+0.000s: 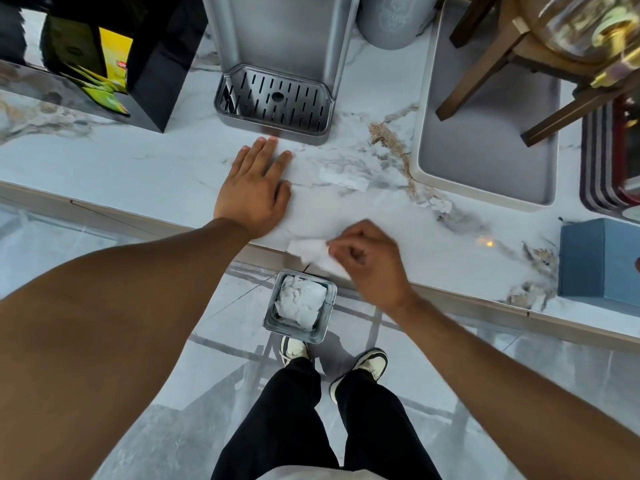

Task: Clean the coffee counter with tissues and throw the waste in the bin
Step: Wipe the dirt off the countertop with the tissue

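Note:
My right hand (369, 259) pinches a white tissue (311, 251) at the front edge of the white marble counter (156, 161); part of the tissue hangs past the edge. Directly below it on the floor stands a small square metal bin (327, 299) holding crumpled white tissues (299, 301). My left hand (254, 188) lies flat on the counter with fingers spread, just in front of the coffee machine's drip tray (273, 102). Two white paper scraps (343, 178) (438, 204) lie on the counter to the right. A brown spill streak (388, 140) marks the counter beside the grey tray.
A grey tray (485, 161) holds the wooden legs of a glass dispenser stand (491, 60) at the right. A blue box (599, 261) sits at the right counter edge. A black organiser with tea packets (104, 67) stands at back left. My feet (332, 358) stand behind the bin.

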Available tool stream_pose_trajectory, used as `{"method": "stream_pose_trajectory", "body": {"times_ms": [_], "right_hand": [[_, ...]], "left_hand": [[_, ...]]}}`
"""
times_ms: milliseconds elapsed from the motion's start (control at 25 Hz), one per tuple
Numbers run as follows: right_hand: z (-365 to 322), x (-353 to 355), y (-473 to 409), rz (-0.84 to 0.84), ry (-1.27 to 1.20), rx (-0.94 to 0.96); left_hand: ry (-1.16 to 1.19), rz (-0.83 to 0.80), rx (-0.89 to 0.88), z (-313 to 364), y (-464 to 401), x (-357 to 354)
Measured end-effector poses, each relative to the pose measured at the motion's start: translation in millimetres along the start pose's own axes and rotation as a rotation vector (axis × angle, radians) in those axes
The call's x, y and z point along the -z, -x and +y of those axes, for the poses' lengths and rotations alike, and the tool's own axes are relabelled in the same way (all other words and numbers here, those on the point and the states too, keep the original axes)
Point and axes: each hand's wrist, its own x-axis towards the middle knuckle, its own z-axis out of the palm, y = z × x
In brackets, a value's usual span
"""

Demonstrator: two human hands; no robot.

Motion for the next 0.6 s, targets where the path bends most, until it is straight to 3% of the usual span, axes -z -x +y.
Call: {"method": "stream_pose_trajectory", "body": {"times_ms": [120, 200, 320, 600], "right_hand": [[6, 17, -81, 0.233, 0.179, -0.02], [13, 23, -128, 0.281, 0.249, -0.116], [21, 7, -153, 0.239, 0.263, -0.158], [-1, -37, -73, 0.109, 0.196, 0.123]], "left_hand": [[0.015, 0.02, 0.025, 2, 2, 2], [0.032, 0.024, 0.042, 3, 3, 3], [0.04, 0.004, 0.028, 1, 3, 4], [0.097, -0.011, 0.015, 0, 2, 7]]}}
